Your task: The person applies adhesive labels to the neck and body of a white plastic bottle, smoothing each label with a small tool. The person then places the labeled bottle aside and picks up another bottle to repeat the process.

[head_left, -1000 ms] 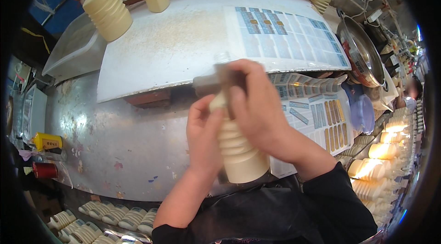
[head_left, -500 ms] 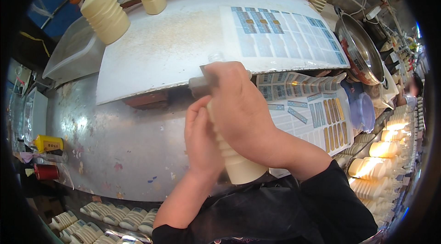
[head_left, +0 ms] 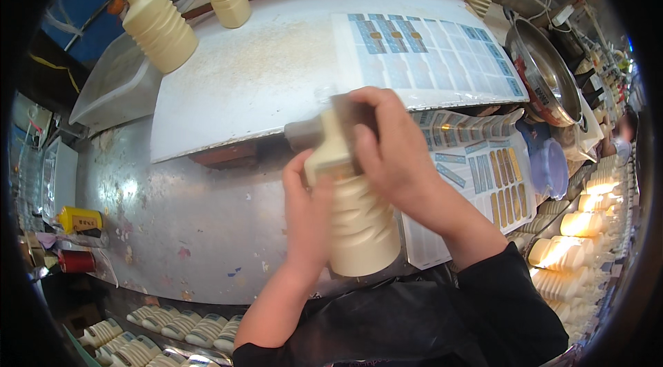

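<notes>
Upright left hand (head_left: 308,194) clasps a cream ribbed plastic bottle (head_left: 366,232); curled right hand (head_left: 392,149) grips a blurred dark-grey piece (head_left: 351,118).

- Cream ribbed plastic bottle (head_left: 366,253) – in the centre of the frame, tilted, its neck pointing up and slightly left, its broad smooth base toward the lower centre. Wavy ridges band the body; the shoulder slopes to a narrow neck, and the clear-looking mouth is blurred.
- Dark brownish-grey flat piece (head_left: 353,115) – just right of the bottle's neck, roughly upright, blurred and partly hidden; whether it touches the bottle cannot be told.
</notes>
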Motion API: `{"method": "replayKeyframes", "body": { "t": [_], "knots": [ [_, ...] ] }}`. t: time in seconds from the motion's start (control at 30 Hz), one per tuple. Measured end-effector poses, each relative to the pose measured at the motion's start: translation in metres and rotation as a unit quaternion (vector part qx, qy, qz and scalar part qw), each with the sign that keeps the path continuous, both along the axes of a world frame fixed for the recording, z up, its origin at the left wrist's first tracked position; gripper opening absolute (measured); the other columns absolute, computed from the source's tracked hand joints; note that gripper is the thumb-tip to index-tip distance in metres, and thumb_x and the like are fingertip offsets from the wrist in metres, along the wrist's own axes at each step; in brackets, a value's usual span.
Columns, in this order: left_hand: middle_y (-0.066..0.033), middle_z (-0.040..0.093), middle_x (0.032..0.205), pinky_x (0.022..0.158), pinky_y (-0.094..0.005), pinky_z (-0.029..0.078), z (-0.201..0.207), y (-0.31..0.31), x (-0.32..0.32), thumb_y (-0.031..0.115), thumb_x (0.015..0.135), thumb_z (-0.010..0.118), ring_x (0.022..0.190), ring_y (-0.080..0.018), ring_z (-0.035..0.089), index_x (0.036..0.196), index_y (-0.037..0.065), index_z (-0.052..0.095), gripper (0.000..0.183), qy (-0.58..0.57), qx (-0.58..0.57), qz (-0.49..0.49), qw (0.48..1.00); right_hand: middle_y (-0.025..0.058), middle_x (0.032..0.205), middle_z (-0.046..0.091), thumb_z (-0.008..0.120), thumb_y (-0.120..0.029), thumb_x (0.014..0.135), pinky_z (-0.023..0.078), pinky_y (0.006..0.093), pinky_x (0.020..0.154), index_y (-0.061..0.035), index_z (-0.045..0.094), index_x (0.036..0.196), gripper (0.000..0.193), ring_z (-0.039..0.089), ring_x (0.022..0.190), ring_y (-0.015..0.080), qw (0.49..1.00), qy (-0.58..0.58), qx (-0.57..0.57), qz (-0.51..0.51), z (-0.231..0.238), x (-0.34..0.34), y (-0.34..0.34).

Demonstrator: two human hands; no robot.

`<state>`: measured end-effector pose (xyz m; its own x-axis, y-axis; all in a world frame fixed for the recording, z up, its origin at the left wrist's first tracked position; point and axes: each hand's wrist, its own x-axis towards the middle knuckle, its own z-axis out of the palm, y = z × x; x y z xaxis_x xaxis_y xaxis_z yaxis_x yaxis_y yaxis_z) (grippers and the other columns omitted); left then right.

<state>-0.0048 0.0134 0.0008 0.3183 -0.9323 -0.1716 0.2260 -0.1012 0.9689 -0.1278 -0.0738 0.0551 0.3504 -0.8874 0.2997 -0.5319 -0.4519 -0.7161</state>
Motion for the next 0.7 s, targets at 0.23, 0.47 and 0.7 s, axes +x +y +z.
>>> {"method": "replayKeyframes", "body": {
  "t": [0.23,0.47,0.7],
  "knots": [
    [-0.0175,0.053,0.137,0.107,-0.0362,0.042,-0.014,-0.002,0.007,0.021,0.105,0.047,0.124,-0.0218,0.052,0.145,0.001,0.039,0.045,-0.041,0.001,-0.037,0.998,0.016,0.123,0.059,0.055,-0.003,0.096,0.047,0.0351,0.098,0.0009,0.05,0.133,0.038,0.06,0.11,0.0258,0.994,-0.096,-0.046,-0.014,-0.047,-0.042,-0.021],
    [-0.0217,0.044,0.147,0.113,-0.0413,0.037,-0.007,0.003,-0.007,0.026,0.102,0.051,0.131,-0.029,0.049,0.154,-0.001,0.03,0.063,-0.151,-0.055,0.021,0.987,0.0191,0.122,0.058,0.056,-0.005,0.094,0.048,0.0392,0.1,0.0011,0.049,0.133,0.04,0.06,0.113,0.0332,0.99,-0.125,-0.024,0.066,-0.01,-0.013,-0.006],
    [-0.0326,0.028,0.156,0.12,-0.0512,0.027,-0.001,0.023,-0.009,0.019,0.082,0.068,0.144,-0.0481,0.032,0.159,-0.006,0.015,0.097,-0.388,-0.028,-0.075,0.918,0.0175,0.122,0.058,0.056,-0.002,0.094,0.048,0.0386,0.098,-0.0005,0.05,0.131,0.038,0.06,0.11,0.0315,0.991,-0.132,-0.001,0.02,-0.05,-0.039,-0.024]
  ]
}}
